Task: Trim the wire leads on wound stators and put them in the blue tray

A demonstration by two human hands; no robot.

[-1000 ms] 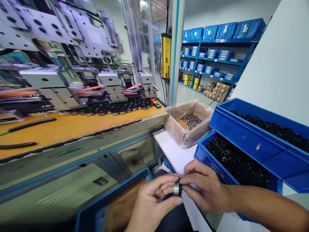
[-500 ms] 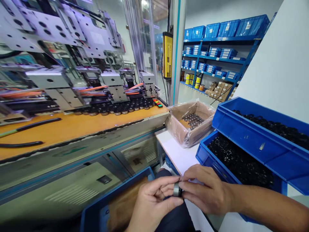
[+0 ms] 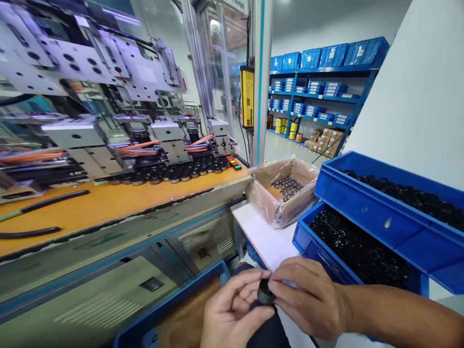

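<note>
A small round part, black on its face and with a grey metallic band, is held between my two hands low in the view. My left hand has its fingers and thumb curled about the left side of the part. From the right, my right hand pinches it with the fingertips, which hide its right edge. Both hands are above my lap, just in front of the white table.
Two stacked blue bins of black rings stand to the right. A plastic-lined cardboard box holds metal rings. On the left, a machine with an orange worktop bears a row of black round parts. A blue crate lies below.
The round part has turned between my fingers, so more of its black face shows and less of its metallic side. My hands stay close together. The view has tilted slightly upward.
</note>
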